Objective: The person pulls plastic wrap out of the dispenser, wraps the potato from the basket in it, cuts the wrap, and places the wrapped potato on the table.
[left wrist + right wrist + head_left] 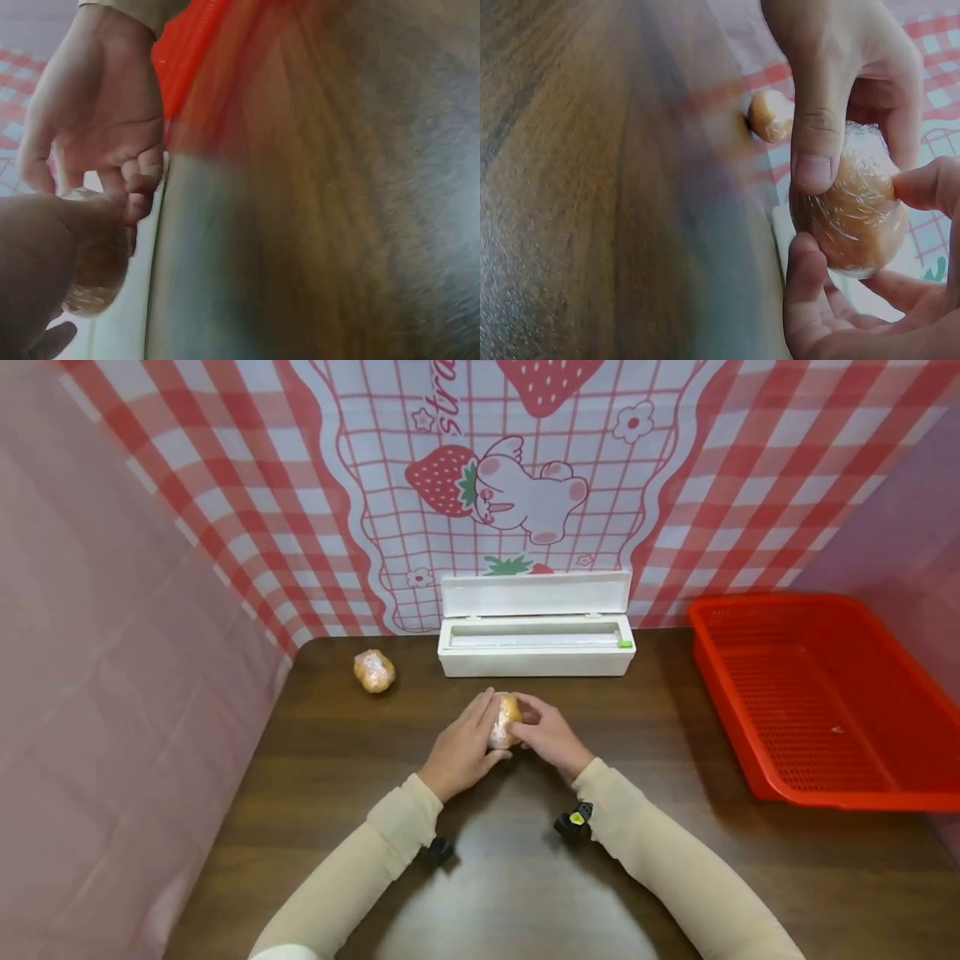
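Between my two hands is a roundish yellow-brown item wrapped in clear cling film; what it is under the film I cannot tell. My left hand grips its left side, thumb on the near face, as the right wrist view shows. From the other side my right hand pinches it with thumb and fingertips. The film looks creased and shiny, bunched toward the top. Another wrapped item of similar look lies on the table to the left. The left wrist view shows the held item partly covered by fingers.
Behind the hands, a white cling film box stands with its lid raised. A red plastic basket is at the right on the brown wooden table. A red-and-white checked cloth hangs at the back.
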A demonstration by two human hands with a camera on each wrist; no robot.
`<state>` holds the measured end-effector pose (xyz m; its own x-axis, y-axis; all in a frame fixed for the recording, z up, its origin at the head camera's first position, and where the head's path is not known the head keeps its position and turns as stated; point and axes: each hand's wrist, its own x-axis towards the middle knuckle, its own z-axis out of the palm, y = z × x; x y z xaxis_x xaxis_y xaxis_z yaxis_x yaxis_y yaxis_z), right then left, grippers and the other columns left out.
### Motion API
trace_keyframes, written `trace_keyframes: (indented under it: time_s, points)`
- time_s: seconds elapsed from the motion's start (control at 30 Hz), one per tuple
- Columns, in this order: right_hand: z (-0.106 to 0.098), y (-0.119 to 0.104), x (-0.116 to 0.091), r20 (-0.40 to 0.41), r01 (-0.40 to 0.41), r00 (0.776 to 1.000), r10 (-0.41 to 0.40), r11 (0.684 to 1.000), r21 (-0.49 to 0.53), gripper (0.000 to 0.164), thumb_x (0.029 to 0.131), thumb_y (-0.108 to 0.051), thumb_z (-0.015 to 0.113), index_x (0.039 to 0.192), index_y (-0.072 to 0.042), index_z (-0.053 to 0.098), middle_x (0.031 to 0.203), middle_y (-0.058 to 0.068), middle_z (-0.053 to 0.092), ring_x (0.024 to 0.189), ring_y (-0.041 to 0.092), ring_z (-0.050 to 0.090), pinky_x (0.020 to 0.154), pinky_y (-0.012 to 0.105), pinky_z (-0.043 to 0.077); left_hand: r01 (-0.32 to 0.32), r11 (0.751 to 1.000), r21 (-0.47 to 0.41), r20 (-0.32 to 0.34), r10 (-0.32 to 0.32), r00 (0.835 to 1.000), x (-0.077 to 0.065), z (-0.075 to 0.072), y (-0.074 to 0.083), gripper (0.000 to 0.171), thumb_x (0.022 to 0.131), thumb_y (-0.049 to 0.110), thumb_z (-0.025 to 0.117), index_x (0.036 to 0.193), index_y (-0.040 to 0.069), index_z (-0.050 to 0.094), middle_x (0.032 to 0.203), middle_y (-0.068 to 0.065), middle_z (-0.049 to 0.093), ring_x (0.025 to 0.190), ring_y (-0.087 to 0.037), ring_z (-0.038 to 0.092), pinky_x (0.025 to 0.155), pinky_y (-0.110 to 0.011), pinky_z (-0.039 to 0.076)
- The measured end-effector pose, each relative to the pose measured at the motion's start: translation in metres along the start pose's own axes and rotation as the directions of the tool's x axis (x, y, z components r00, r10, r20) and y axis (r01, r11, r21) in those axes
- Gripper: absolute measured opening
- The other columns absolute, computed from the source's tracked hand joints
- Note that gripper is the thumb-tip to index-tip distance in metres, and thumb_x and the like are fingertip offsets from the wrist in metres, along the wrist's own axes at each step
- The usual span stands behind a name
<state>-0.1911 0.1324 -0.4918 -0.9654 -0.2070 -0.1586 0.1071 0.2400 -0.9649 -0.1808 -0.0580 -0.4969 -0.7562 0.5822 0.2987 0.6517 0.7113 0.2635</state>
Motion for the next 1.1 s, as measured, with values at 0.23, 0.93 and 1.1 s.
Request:
trace_keyframes:
  time_s: [0.23,0.93,1.1]
  points:
    - [-0.01,0.004,0.0,0.034,-0.041,0.999,0.039,0.998,0.049,0.057,0.099,-0.012,0.057,0.151,0.003,0.039,0.13,0.027,0.059,0.097,0.025,0.067,0.083,0.036,0.056,0.052,0.994,0.093,-0.119,-0.04,0.992,0.01,-0.017,-0.054,0.088,0.083,0.029,0.085,0.148,-0.008,0.04,0.15,-0.028,0.043,0.139,-0.037,0.042,0.107,-0.048,0.043]
    - [-0.028,0.022,-0.009,0.057,0.002,0.998,0.012,0.973,-0.232,0.041,0.098,-0.009,0.059,0.137,0.004,0.057,0.122,0.018,0.065,0.093,0.021,0.065,0.082,0.039,0.054,0.289,0.921,0.262,-0.082,-0.277,0.957,0.03,-0.029,-0.164,0.091,0.075,0.047,0.085,0.148,0.006,0.048,0.151,-0.015,0.048,0.144,-0.041,0.032,0.105,-0.08,0.01]
    - [-0.035,0.021,-0.012,0.025,-0.013,1.0,0.02,0.97,-0.242,0.04,0.097,-0.009,0.06,0.136,0.003,0.059,0.123,0.017,0.065,0.094,0.021,0.066,0.085,0.041,0.053,0.313,0.912,0.265,0.002,-0.325,0.946,0.036,-0.027,-0.167,0.097,0.077,0.052,0.082,0.153,0.008,0.042,0.157,-0.014,0.04,0.149,-0.043,0.02,0.102,-0.083,0.0]
